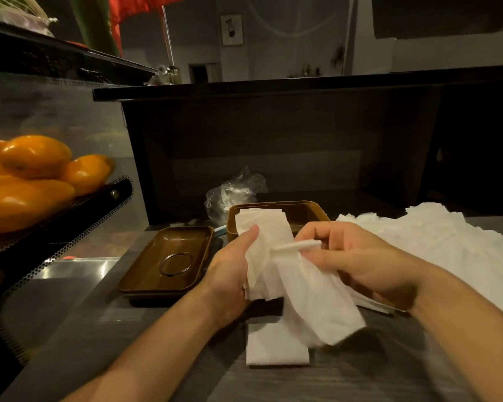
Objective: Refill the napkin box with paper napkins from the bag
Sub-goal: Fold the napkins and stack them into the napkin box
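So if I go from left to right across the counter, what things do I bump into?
Oranges → brown box lid lying upside down → left hand gripping a napkin stack → right hand pinching a folded napkin → loose napkin pile.

Napkin box [302, 211] at 12 o'clock was mostly hidden behind the napkins [273, 250], so couldn't tell how full it was. Napkin pile [447, 242] got cut off at 3 o'clock. Oranges [26, 181] were clipped at 9 o'clock, and the hanging napkin ends were blurry.
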`<state>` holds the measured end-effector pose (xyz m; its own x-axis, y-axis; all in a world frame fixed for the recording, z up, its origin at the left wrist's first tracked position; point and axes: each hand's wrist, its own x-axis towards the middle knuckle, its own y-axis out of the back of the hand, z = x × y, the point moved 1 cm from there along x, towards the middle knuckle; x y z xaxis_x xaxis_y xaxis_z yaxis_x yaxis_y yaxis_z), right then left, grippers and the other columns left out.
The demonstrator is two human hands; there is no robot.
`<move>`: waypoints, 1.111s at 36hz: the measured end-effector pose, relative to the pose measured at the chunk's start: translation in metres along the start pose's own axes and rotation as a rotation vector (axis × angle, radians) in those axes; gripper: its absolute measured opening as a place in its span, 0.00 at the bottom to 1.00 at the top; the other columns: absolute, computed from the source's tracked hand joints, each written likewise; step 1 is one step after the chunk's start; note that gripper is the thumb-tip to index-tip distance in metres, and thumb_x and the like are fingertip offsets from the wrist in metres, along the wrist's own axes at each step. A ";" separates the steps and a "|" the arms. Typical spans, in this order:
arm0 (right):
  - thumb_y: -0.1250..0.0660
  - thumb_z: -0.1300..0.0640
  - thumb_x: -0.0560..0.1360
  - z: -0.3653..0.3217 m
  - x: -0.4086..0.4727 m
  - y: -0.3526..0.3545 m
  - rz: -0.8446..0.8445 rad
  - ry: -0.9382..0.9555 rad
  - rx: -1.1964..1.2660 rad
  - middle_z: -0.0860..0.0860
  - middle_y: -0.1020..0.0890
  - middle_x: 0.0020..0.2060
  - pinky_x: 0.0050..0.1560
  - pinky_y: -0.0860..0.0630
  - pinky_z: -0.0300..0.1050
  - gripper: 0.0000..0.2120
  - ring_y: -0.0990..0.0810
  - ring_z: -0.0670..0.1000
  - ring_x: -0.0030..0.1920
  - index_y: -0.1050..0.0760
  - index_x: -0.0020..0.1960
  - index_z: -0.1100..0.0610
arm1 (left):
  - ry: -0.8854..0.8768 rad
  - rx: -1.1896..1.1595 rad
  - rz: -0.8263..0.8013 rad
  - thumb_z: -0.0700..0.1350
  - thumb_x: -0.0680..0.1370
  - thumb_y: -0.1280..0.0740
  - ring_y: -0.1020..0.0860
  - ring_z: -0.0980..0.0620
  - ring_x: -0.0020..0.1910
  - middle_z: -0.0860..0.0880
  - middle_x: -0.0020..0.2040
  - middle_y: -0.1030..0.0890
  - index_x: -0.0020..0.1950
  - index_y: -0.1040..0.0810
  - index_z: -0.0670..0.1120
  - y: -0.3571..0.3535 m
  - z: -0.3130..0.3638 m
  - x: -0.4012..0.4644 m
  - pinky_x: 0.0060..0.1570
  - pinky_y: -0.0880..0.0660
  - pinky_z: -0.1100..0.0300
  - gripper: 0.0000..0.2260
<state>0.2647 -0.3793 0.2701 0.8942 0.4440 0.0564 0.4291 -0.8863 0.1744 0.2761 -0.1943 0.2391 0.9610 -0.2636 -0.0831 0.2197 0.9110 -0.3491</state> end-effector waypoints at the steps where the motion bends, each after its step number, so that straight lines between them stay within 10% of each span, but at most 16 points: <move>1: 0.30 0.57 0.78 -0.001 -0.001 -0.004 -0.013 0.003 0.007 0.46 0.14 0.47 0.44 0.17 0.41 0.06 0.14 0.48 0.50 0.21 0.55 0.51 | 0.003 0.012 -0.022 0.57 0.83 0.43 0.15 0.43 0.54 0.46 0.55 0.14 0.67 0.28 0.57 0.001 0.000 0.000 0.55 0.19 0.42 0.14; 9: 0.27 0.53 0.76 0.018 0.020 -0.023 0.550 0.206 -0.107 0.42 0.19 0.50 0.49 0.18 0.43 0.04 0.19 0.47 0.52 0.21 0.49 0.47 | -0.028 0.077 -0.142 0.61 0.79 0.44 0.16 0.47 0.55 0.50 0.55 0.14 0.64 0.24 0.59 -0.010 -0.002 -0.005 0.52 0.18 0.49 0.18; 13: 0.29 0.54 0.77 0.022 0.022 -0.021 0.534 0.189 -0.148 0.40 0.20 0.49 0.45 0.20 0.38 0.04 0.20 0.46 0.51 0.22 0.49 0.46 | 0.048 0.072 -0.248 0.66 0.73 0.41 0.16 0.45 0.55 0.47 0.57 0.15 0.65 0.25 0.58 -0.014 0.002 -0.011 0.52 0.17 0.48 0.23; 16: 0.30 0.55 0.78 0.022 0.022 -0.012 0.459 0.186 -0.062 0.43 0.19 0.52 0.43 0.18 0.37 0.07 0.19 0.48 0.55 0.23 0.54 0.45 | 0.003 0.290 -0.213 0.46 0.73 0.29 0.18 0.48 0.55 0.49 0.56 0.18 0.60 0.28 0.59 -0.011 0.001 -0.010 0.47 0.18 0.54 0.18; 21: 0.21 0.49 0.70 0.020 0.020 -0.003 0.196 0.231 -0.206 0.35 0.26 0.63 0.55 0.20 0.36 0.37 0.24 0.39 0.62 0.36 0.73 0.36 | -0.127 0.872 -0.196 0.43 0.76 0.28 0.26 0.54 0.63 0.58 0.63 0.26 0.72 0.37 0.61 -0.004 0.001 0.001 0.61 0.23 0.51 0.30; 26: 0.25 0.52 0.75 0.021 0.016 -0.005 0.182 0.312 -0.506 0.34 0.19 0.50 0.48 0.20 0.33 0.16 0.21 0.36 0.53 0.23 0.59 0.40 | -0.295 1.065 -0.041 0.46 0.74 0.27 0.19 0.57 0.47 0.55 0.50 0.20 0.57 0.25 0.57 0.005 0.012 0.001 0.45 0.17 0.53 0.14; 35: 0.27 0.51 0.76 0.035 0.016 -0.001 0.300 0.258 -0.446 0.38 0.19 0.48 0.44 0.19 0.35 0.08 0.19 0.40 0.49 0.23 0.52 0.41 | -0.426 0.814 0.100 0.40 0.76 0.29 0.18 0.53 0.48 0.51 0.50 0.19 0.52 0.22 0.53 0.020 0.014 -0.001 0.40 0.18 0.59 0.09; 40: 0.23 0.45 0.71 0.044 0.012 -0.007 0.128 0.088 -0.664 0.32 0.29 0.57 0.55 0.23 0.36 0.31 0.25 0.40 0.57 0.37 0.66 0.35 | -0.370 0.651 0.117 0.44 0.75 0.35 0.22 0.47 0.55 0.47 0.53 0.21 0.52 0.23 0.47 0.015 0.003 0.000 0.51 0.20 0.47 0.07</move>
<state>0.2782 -0.3734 0.2260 0.9071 0.3747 0.1919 0.1260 -0.6766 0.7255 0.2797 -0.1793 0.2370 0.9526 -0.1350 0.2727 0.0577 0.9601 0.2736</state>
